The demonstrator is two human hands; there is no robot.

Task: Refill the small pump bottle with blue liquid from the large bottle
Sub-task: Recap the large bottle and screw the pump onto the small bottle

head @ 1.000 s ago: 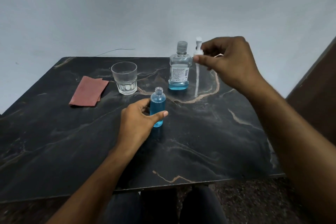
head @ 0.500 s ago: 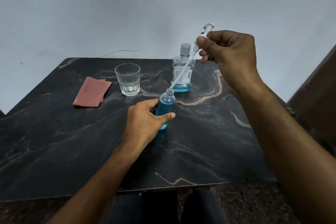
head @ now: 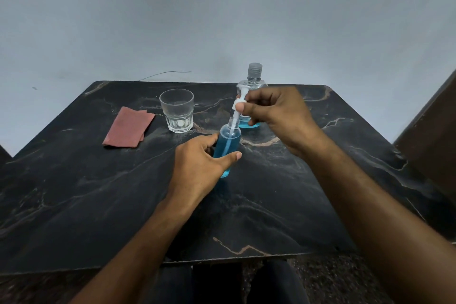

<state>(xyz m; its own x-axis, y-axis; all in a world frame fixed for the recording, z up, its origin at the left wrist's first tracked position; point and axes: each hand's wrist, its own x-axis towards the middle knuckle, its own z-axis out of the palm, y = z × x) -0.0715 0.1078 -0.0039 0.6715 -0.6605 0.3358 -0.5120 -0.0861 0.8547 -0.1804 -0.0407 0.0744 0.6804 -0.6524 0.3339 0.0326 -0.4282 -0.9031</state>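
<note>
a: where is the small pump bottle [head: 228, 146]?
b: upright on the dark table [head: 74, 192], our left hand [head: 201, 168] wrapped around it. our right hand [head: 276, 116] pinches the white pump [head: 239, 103] above its neck, tube inside.
a: anything hidden?
b: our right hand covers most of the large bottle [head: 254, 76].
a: changed?
b: the pump was tilted higher; now it's lower and straighter.

We are seeing the small pump bottle [head: 228, 144] standing mid-table, nearly full of blue liquid, its white pump head [head: 238, 103] raised, tube dipping through the neck, the capped large bottle [head: 252, 81] sitting just behind, blue only at its base
</note>
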